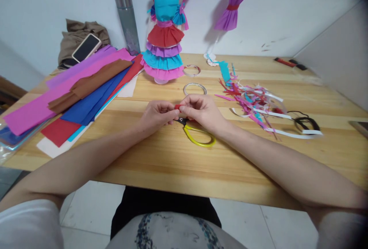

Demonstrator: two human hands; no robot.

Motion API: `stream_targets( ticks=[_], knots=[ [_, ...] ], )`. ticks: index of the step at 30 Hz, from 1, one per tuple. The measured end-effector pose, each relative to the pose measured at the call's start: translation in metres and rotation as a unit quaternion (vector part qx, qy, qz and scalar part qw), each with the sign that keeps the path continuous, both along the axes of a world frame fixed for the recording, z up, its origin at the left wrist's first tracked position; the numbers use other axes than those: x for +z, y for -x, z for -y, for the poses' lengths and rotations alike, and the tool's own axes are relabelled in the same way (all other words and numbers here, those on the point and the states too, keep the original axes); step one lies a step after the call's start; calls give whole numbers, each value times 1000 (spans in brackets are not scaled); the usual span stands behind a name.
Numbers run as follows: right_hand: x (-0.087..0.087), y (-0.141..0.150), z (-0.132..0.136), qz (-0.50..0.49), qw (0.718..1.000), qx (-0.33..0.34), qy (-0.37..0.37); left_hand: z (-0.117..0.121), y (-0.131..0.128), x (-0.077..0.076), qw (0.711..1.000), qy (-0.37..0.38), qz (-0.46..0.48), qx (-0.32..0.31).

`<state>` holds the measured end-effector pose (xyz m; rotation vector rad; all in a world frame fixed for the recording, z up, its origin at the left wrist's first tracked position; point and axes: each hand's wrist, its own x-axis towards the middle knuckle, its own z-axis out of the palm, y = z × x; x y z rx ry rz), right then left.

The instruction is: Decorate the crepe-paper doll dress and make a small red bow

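Note:
A small red piece of crepe paper [178,107] is pinched between both hands over the middle of the table. My left hand [159,116] grips its left side with thumb and fingers closed. From the right, my right hand [202,111] pinches the other side. Yellow-handled scissors [199,136] lie on the wood just beneath my hands, their blades mostly hidden. Two tape rolls [195,88] [192,70] rest flat beyond my hands. Behind them stands a small dress form [166,36] in tiers of blue, red, purple and pink crepe paper.
Folded crepe paper sheets [94,95] are piled at left, beside a phone [86,48] on brown cloth [83,32] and a tall flask [126,20]. Coloured paper scraps [253,101] and black cord [307,123] lie right. Another form wears a purple dress [235,7]. A red-and-black marker-like object [289,63] lies far right.

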<state>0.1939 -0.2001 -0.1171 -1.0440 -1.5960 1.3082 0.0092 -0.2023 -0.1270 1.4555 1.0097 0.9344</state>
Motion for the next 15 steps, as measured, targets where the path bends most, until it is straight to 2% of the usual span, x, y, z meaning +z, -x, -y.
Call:
stream_targets(
  ticks=[11,15],
  knots=[
    [1,-2,0,33,999,6,-26,-1,0,-5,999,-36,-14,-16],
    [0,0,1,39,998,5,-40,0,1,-2,1000,-18,-8,-17]
  ],
)
